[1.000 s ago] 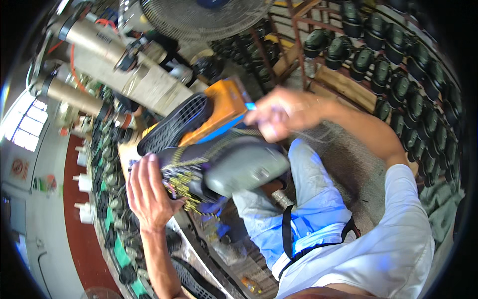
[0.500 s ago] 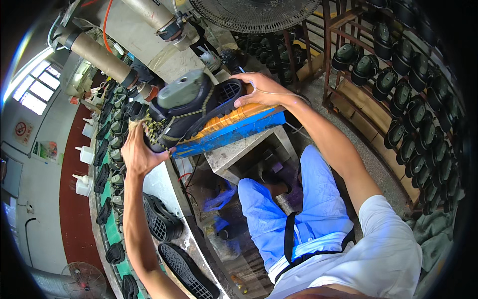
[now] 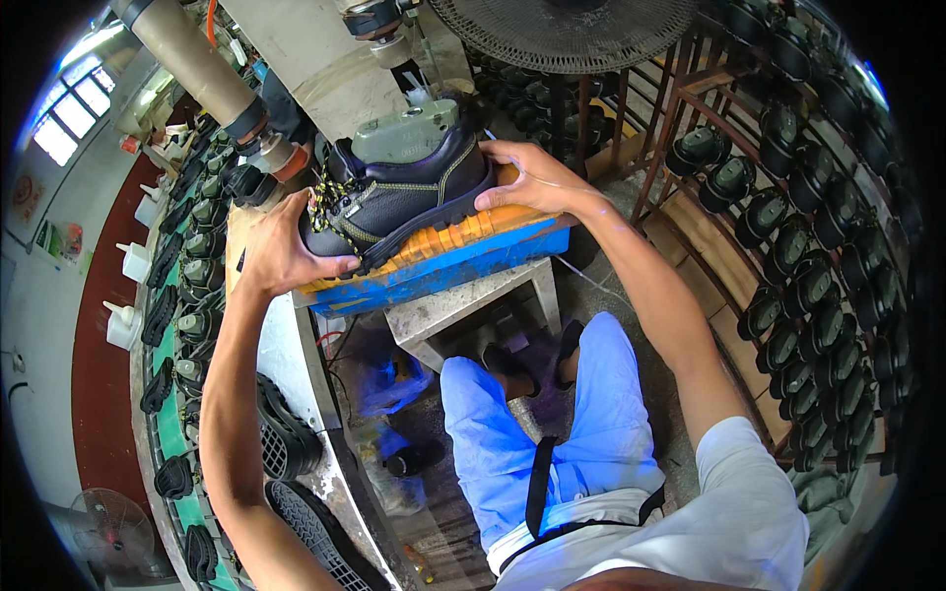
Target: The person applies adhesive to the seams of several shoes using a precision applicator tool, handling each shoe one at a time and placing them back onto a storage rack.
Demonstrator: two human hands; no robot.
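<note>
Both hands' grip is clamped on a black leather lace-up boot (image 3: pixel 399 202), left hand (image 3: pixel 281 251) at the toe, right hand (image 3: pixel 532 177) at the heel, resting on an orange-and-blue padded block (image 3: pixel 443 261) atop a grey stand (image 3: pixel 463 300).

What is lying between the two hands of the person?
In the head view, a black boot with a grey last inside lies between the left hand and the right hand, resting on an orange and blue block; both hands touch it.
</note>
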